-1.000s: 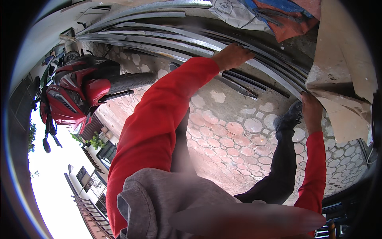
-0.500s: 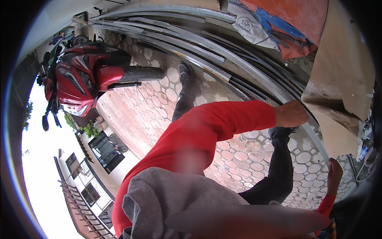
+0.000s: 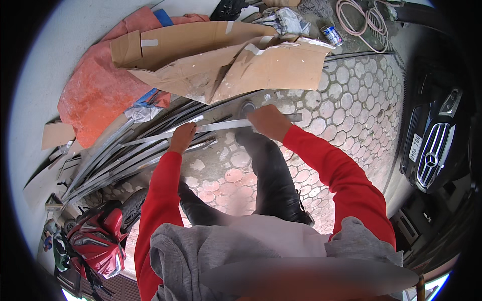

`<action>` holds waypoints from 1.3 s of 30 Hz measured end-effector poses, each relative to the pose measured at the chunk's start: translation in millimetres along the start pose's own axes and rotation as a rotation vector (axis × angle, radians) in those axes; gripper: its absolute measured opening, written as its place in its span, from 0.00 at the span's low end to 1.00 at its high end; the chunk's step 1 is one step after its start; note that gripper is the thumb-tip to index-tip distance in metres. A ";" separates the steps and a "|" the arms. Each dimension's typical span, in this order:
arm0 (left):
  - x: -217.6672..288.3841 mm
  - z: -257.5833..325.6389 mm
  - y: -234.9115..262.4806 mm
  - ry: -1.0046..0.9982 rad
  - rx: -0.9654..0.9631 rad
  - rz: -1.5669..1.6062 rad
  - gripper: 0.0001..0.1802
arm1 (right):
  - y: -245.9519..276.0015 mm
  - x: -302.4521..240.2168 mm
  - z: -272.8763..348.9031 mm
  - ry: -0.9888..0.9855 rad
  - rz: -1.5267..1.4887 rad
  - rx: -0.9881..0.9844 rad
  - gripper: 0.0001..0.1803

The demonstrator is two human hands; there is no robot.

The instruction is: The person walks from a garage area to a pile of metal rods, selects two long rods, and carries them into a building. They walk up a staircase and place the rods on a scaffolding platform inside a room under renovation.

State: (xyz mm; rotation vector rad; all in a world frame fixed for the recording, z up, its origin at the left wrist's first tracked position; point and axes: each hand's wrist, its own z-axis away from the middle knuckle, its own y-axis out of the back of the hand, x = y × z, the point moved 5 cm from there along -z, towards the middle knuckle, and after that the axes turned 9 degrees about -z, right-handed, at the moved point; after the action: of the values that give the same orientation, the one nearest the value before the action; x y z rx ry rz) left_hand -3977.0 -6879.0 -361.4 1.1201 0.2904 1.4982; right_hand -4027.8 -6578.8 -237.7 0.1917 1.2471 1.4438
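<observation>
Both my hands hold one long, light-grey metal bar (image 3: 223, 125), which looks flat-sided and runs across in front of me. My left hand (image 3: 182, 138) is closed around it, beside the heap of metal bars (image 3: 118, 163) on the left. Farther along, my right hand (image 3: 268, 122) grips the same bar close to its right end, which pokes out past the fist. The bar's left part runs over the heap, and its far left end cannot be told from the other lengths. Below the bar are my legs and one dark shoe (image 3: 246, 108).
Creased cardboard (image 3: 271, 67) and an orange-red tarp (image 3: 103, 93) lie beyond the bars. A can (image 3: 332, 35) and a coiled hose (image 3: 357, 22) sit at the far right. A black car (image 3: 433, 150) stands right, a red motorbike (image 3: 98, 241) lower left, on hexagonal paving (image 3: 351, 115).
My view has swung to the right, bringing the car in and shifting the motorbike to the lower left. Both hands keep hold of the bar, which now lies across in front of me.
</observation>
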 end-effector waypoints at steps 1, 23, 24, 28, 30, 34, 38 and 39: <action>4.2 4.0 0.8 -0.002 -0.067 -0.052 0.14 | -4.6 -3.3 7.1 0.007 -0.059 -0.052 0.06; 109.6 88.9 7.6 -0.024 -0.200 -0.320 0.19 | 14.1 -8.2 131.4 0.389 -0.074 -0.011 0.08; 131.2 77.6 9.2 -0.036 -0.187 -0.308 0.21 | 29.3 11.1 141.8 0.405 -0.088 -0.047 0.08; 312.5 -28.5 31.6 -0.209 0.104 -0.113 0.24 | 174.4 147.2 191.7 0.186 0.068 -0.154 0.11; 450.3 -130.1 39.9 -0.303 0.123 -0.050 0.24 | 273.1 243.7 236.3 -0.054 0.226 -0.274 0.11; 662.1 -245.8 75.2 -0.370 0.268 0.030 0.24 | 453.0 405.8 342.9 -0.118 0.238 -0.315 0.12; 747.4 -256.9 127.4 -0.298 0.304 0.014 0.24 | 536.0 475.7 415.3 -0.170 0.148 -0.327 0.13; 759.0 -249.4 143.1 -0.274 0.307 0.008 0.24 | 546.3 475.2 426.6 -0.185 0.138 -0.313 0.13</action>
State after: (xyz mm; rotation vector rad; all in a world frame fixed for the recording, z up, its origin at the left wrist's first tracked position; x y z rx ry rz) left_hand -4147.8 -6159.3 -27.3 1.5555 0.3324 1.3147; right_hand -4218.1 -5837.1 108.4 0.1963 0.8592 1.6791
